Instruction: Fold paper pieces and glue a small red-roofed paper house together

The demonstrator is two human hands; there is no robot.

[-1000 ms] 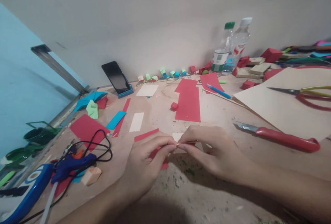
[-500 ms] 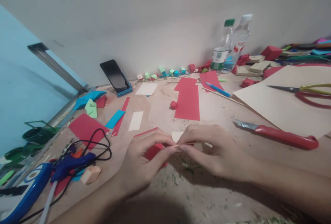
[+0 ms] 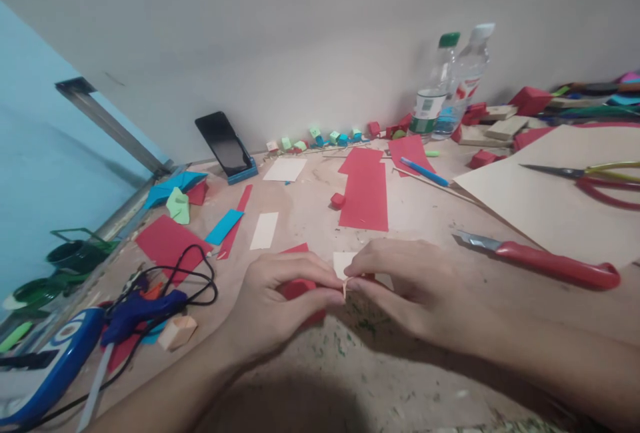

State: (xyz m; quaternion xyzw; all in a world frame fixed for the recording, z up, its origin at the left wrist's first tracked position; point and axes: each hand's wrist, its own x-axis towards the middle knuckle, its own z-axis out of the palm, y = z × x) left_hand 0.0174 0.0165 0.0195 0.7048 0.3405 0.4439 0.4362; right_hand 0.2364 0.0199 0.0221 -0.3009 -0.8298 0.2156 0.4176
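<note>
My left hand (image 3: 280, 299) and my right hand (image 3: 417, 286) meet low in the middle of the head view, fingertips nearly touching. Between them they pinch a small cream folded paper piece (image 3: 345, 291). Only its narrow, upright edge shows; the fingers cover the rest. Behind my left hand's fingers lies a piece of red paper (image 3: 299, 288), partly hidden. A cream paper piece (image 3: 343, 263) peeks out just beyond the fingertips of my right hand. Further right, a red-handled knife (image 3: 555, 263) rests on the table, apart from my hand.
Red paper sheets (image 3: 365, 196) and a small red paper block (image 3: 338, 201) lie ahead. On the left are a blue glue gun (image 3: 145, 313) with its black cord and a phone (image 3: 223, 144) on a stand. Scissors (image 3: 595, 176) and two bottles (image 3: 430, 103) occupy the right side.
The small cream piece at my fingertips has turned from lying sideways to standing with a narrow edge toward me. My left fingers have shifted slightly; both hands keep their pinch.
</note>
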